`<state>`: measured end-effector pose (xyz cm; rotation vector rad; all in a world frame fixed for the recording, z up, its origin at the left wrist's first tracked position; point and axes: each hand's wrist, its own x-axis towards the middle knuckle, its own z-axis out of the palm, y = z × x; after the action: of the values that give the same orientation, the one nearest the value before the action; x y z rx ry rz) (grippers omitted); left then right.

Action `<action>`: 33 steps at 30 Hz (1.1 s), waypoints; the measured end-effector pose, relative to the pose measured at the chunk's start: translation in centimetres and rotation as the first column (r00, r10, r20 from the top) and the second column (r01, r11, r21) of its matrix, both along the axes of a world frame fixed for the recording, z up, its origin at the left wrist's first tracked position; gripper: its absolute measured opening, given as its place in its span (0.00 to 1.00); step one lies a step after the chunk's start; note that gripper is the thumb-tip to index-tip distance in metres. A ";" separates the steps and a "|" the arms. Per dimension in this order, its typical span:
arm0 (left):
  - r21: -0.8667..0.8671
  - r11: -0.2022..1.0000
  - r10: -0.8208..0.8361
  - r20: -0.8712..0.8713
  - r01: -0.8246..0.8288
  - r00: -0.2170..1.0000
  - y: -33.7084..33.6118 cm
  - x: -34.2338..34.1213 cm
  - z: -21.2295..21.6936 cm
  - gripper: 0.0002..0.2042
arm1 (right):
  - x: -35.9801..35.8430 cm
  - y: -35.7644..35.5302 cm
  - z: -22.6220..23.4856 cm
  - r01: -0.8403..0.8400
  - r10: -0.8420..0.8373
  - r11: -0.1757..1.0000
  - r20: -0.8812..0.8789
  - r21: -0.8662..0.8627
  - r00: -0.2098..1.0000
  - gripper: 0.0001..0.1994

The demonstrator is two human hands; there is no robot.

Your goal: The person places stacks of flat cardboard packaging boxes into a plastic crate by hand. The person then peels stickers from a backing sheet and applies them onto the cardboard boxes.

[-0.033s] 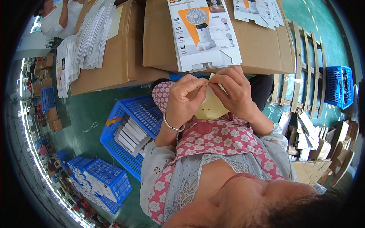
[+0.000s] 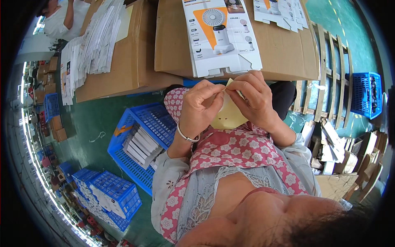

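A pale yellow sheet (image 2: 228,117) with small dark holes or marks hangs over my lap, below the near edge of a cardboard box. My left hand (image 2: 201,103) pinches its upper edge between thumb and forefinger. From the other side my right hand (image 2: 252,96) grips the same sheet, its fingertips almost touching the left ones. The fingers hide part of the sheet's top. Just beyond my hands, flat printed fan packaging (image 2: 222,41) lies on the cardboard box (image 2: 288,61).
At the left, a second box (image 2: 131,61) carries a fanned stack of flat cartons (image 2: 96,45). A blue crate (image 2: 123,154) with packed cartons stands left of my lap. Wooden pallets (image 2: 329,78), another blue crate (image 2: 366,94) and scrap cardboard (image 2: 333,144) are at the right.
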<state>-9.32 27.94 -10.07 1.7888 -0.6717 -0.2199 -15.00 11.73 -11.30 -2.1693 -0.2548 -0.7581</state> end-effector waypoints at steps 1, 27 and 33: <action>-0.006 1.000 0.006 -0.032 -0.007 0.999 -0.1 0.0 0.0 0.08 | 0.0 0.0 0.0 0.005 -0.005 1.000 -0.005 -0.005 1.000 0.12; 0.405 0.914 -0.220 0.460 0.018 0.860 -3.7 -1.1 -0.5 0.02 | 6.0 -10.7 1.5 -0.184 0.198 0.980 -0.515 0.079 0.834 0.02; 0.405 0.914 -0.216 0.446 0.020 0.869 -3.7 -1.0 -0.4 0.02 | 6.2 -10.8 1.7 -0.233 0.219 0.972 -0.506 0.038 0.834 0.02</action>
<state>-10.30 24.22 -10.46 2.2147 -1.1660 0.0224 -8.79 0.92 -9.61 -2.2243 -0.2386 -0.0322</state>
